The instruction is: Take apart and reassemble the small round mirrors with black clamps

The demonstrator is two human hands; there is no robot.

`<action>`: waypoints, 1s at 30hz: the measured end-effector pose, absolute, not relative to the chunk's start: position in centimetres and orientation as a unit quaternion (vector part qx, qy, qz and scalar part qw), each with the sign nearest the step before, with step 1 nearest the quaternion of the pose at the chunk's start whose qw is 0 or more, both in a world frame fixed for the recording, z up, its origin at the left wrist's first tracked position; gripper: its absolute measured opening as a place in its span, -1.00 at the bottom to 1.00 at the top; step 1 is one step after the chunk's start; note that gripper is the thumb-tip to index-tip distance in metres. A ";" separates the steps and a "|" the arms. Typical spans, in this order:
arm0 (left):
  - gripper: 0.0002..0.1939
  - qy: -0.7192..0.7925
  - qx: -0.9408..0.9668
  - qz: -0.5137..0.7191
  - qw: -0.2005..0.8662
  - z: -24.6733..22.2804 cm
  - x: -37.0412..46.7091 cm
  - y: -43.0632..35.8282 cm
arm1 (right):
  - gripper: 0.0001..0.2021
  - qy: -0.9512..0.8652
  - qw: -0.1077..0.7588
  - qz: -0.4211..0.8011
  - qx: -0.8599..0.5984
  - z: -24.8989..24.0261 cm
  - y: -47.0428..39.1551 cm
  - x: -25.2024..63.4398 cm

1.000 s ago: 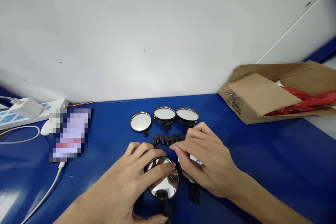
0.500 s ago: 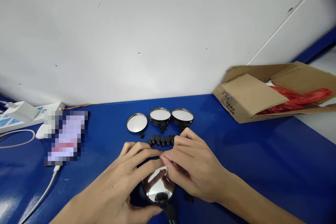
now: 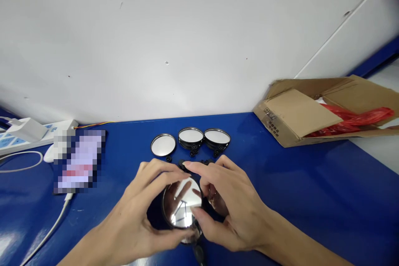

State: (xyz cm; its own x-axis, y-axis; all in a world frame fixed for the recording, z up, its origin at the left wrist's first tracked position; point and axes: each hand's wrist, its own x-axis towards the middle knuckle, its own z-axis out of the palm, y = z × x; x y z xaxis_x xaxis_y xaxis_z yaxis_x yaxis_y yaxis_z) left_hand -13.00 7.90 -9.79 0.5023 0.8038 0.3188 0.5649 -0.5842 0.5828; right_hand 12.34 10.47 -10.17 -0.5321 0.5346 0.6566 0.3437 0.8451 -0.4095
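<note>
My left hand point(image 3: 149, 212) is wrapped round the left side of a round black-rimmed mirror point(image 3: 183, 201), fingers at its top edge and thumb at its bottom. My right hand point(image 3: 227, 203) is at the mirror's right side, its thumb over the lower right face and its index finger reaching past the top edge. Under the mirror's lower edge shows part of another round mirror point(image 3: 191, 239), with a black stem point(image 3: 198, 253) below it. Small black parts point(image 3: 207, 161) lie behind the hands, mostly hidden.
Behind the hands lie a single round mirror point(image 3: 163, 145) and two mirror stacks, one centre point(image 3: 190, 135), one right point(image 3: 217, 136). A phone point(image 3: 81, 158), white cable point(image 3: 51, 228) and power strip point(image 3: 59, 129) are left. An open cardboard box point(image 3: 280, 129) with red plastic point(image 3: 358, 118) stands right.
The held mirror has shifted up and left, uncovering part of another mirror beneath it. My right hand's thumb and index finger have spread apart; the fingers now hide more of the small black parts.
</note>
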 end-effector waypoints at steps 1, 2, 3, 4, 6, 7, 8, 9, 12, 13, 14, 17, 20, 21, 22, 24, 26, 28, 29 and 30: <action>-0.28 0.421 0.830 0.312 0.192 -9.9 -12.9 7.9 | -0.42 -0.864 0.421 0.110 -0.252 -10.3 10.3 12.2; -0.31 0.435 0.818 0.331 0.180 -9.9 -12.9 7.9 | -0.44 -0.860 0.430 0.103 -0.254 -10.5 10.2 12.0; -0.35 0.447 0.807 0.347 0.171 -9.9 -12.8 7.9 | -0.51 -0.856 0.436 0.098 -0.261 -10.7 10.1 11.8; -0.37 0.457 0.798 0.356 0.165 -10.0 -12.8 7.9 | -0.61 -0.852 0.437 0.094 -0.272 -10.8 10.0 11.6; -0.37 0.474 0.784 0.371 0.152 -10.1 -12.7 7.9 | -0.77 -0.847 0.425 0.087 -0.307 -11.0 9.8 11.3; -0.34 0.482 0.777 0.379 0.145 -10.2 -12.7 7.8 | -0.79 -0.848 0.410 0.086 -0.326 -11.0 9.7 11.2; -0.31 0.489 0.770 0.385 0.137 -10.3 -12.7 7.8 | -0.80 -0.851 0.392 0.085 -0.340 -10.9 9.6 11.2; -0.26 0.495 0.765 0.391 0.130 -10.4 -12.7 7.8 | -0.80 -0.855 0.374 0.085 -0.348 -10.9 9.6 11.2; -0.21 0.500 0.758 0.401 0.119 -10.6 -12.6 7.7 | -0.71 -0.875 0.329 0.090 -0.343 -10.6 9.6 11.4; -0.22 0.498 0.759 0.403 0.118 -10.5 -12.6 7.7 | -0.68 -0.881 0.318 0.094 -0.338 -10.5 9.7 11.4; -0.23 0.494 0.761 0.405 0.116 -10.5 -12.6 7.7 | -0.67 -0.884 0.311 0.099 -0.334 -10.4 9.8 11.5; -0.24 0.492 0.767 0.400 0.103 -10.2 -12.5 7.7 | -0.63 -0.890 0.308 0.099 -0.323 -10.3 10.1 11.6; -0.23 0.490 0.784 0.363 0.111 -10.2 -12.7 7.5 | -0.59 -0.897 0.320 0.072 -0.296 -10.6 10.2 11.5; -0.24 0.484 0.794 0.348 0.120 -10.3 -12.7 7.4 | -0.59 -0.899 0.324 0.060 -0.287 -10.7 10.1 11.4; -0.25 0.474 0.805 0.335 0.126 -10.5 -12.8 7.3 | -0.58 -0.902 0.328 0.048 -0.277 -10.9 10.0 11.2; -0.27 0.453 0.824 0.317 0.125 -10.9 -13.0 7.1 | -0.58 -0.905 0.336 0.024 -0.262 -11.1 9.8 10.9; -0.28 0.441 0.837 0.306 0.108 -11.2 -13.1 7.0 | -0.57 -0.905 0.343 0.002 -0.251 -11.2 9.5 10.6; -0.33 0.431 0.845 0.302 0.093 -11.2 -13.1 6.9 | -0.58 -0.907 0.343 -0.009 -0.242 -11.2 9.3 10.5; -0.38 0.427 0.848 0.302 0.087 -11.1 -13.1 6.8 | -0.58 -0.909 0.341 -0.013 -0.238 -11.1 9.2 10.4; -0.44 0.423 0.850 0.304 0.082 -11.0 -13.0 6.8 | -0.58 -0.911 0.339 -0.015 -0.233 -11.0 9.2 10.5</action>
State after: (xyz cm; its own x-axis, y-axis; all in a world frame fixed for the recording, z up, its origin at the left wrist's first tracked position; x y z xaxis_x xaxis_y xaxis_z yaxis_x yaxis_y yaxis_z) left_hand -13.01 6.81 -10.97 0.4570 0.7689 0.4470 0.6695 -0.6283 0.3963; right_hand 10.47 9.20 -11.01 -0.6612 0.4152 0.6248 0.4349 0.8908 -0.1317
